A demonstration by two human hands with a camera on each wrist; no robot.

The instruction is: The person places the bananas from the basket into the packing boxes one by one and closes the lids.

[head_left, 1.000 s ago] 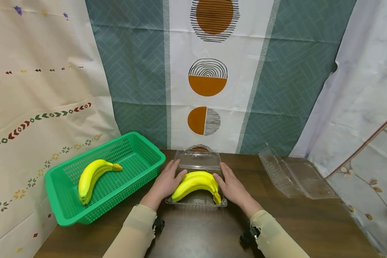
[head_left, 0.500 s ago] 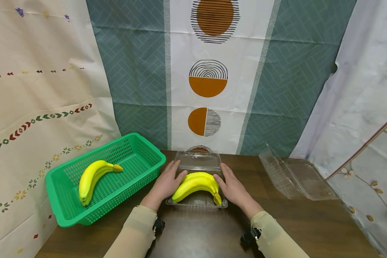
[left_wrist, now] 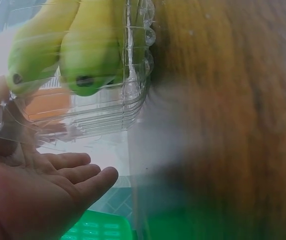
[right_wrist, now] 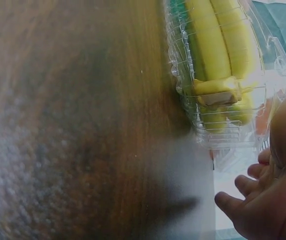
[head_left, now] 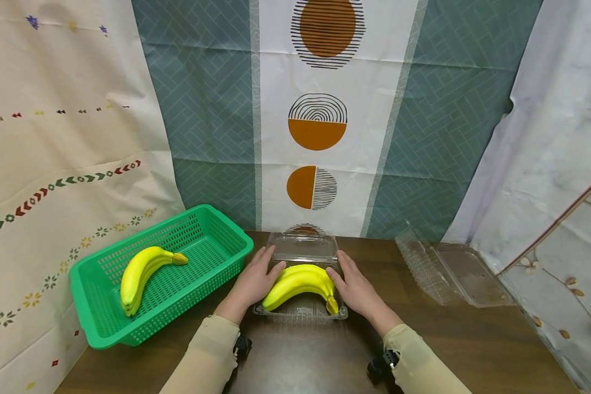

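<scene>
A bunch of yellow bananas lies inside a clear plastic clamshell container, whose lid is folded back toward the curtain. Along the container's left side rests my left hand, thumb over the rim beside the bananas. My right hand mirrors it on the other side, its thumb close to the stem end. In the left wrist view, green banana tips show through the wall and the fingers extend below it. Through the clear wall in the right wrist view, the brown stem is visible.
At the left, a green plastic basket holds another banana bunch. A second clear clamshell lies opened at the right on the brown wooden table. Curtains hang behind and at both sides.
Both hands and the container stay in place. The head view has shifted very slightly, so the scene sits a little lower in it.
</scene>
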